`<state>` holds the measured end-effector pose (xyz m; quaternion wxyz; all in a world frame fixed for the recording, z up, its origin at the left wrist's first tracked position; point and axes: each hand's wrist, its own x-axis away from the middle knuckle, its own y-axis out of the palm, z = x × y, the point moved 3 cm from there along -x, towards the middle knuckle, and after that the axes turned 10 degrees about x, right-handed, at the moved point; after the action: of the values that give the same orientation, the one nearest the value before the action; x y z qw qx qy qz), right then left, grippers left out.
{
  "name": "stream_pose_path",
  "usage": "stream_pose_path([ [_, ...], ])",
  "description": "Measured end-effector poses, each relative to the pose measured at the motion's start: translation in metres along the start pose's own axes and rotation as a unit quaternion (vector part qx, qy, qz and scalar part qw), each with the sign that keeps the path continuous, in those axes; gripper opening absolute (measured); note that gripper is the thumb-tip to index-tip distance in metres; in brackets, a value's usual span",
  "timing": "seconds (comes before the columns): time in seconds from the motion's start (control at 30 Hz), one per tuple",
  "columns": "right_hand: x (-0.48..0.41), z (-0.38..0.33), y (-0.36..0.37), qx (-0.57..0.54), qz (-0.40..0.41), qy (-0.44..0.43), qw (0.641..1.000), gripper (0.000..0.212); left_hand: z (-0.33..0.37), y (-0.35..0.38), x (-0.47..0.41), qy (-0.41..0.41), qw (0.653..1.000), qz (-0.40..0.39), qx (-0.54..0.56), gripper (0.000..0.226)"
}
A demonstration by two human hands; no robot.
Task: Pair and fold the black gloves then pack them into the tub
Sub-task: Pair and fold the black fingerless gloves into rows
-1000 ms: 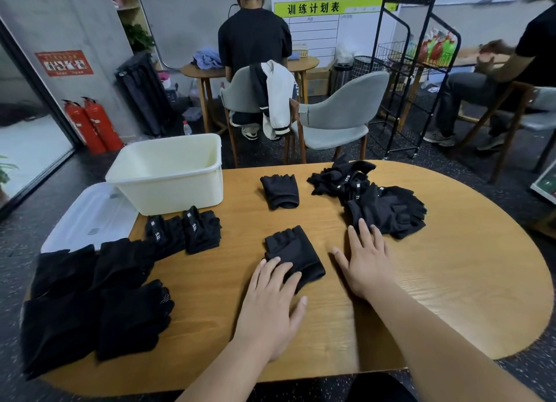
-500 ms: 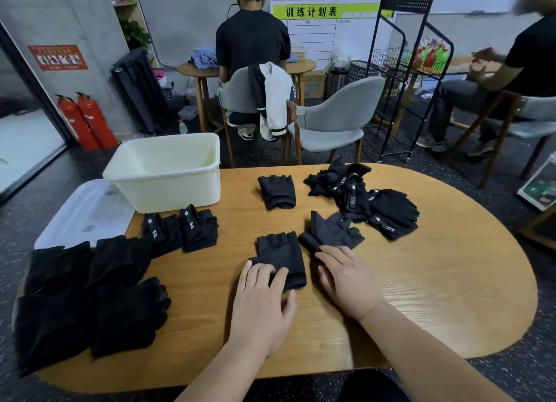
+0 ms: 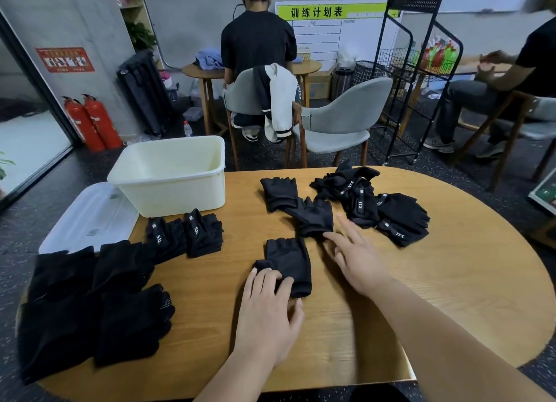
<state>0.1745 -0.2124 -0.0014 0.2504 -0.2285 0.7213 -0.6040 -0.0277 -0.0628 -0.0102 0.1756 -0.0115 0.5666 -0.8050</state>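
Step in hand: pairing. Left hand (image 3: 267,307) grips the near edge of one glove (image 3: 290,260) lying flat on the desk (image 3: 451,281). Right hand (image 3: 358,257) is released, fingers spread, tips at a second glove (image 3: 314,218) just beyond. Tub (image 3: 171,176) stands at far left (no gloves seen inside). Next move, likely: lay the second glove on the first, cuffs aligned, then fold. Straps in the loose pile (image 3: 376,203) read "5.11". Wall board (image 3: 316,12) reads "训练计划表".
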Motion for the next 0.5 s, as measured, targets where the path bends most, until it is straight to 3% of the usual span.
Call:
stream_pose_path([
  [0.23, -0.012, 0.031, -0.013, -0.046, 0.068, 0.096, 0.992, 0.050, -0.001, 0.000, 0.000, 0.003, 1.000, -0.002, 0.007, 0.058],
  [0.4, -0.035, 0.043, 0.000, 0.041, -0.069, 0.146, 0.986, 0.062, 0.000, 0.000, 0.000, 0.000, 1.000, -0.007, 0.008, 0.056],
  [0.5, -0.040, 0.043, 0.000, 0.057, -0.057, 0.150, 0.985, 0.064, 0.000, 0.000, -0.001, -0.006, 1.000, -0.015, 0.010, 0.056],
])
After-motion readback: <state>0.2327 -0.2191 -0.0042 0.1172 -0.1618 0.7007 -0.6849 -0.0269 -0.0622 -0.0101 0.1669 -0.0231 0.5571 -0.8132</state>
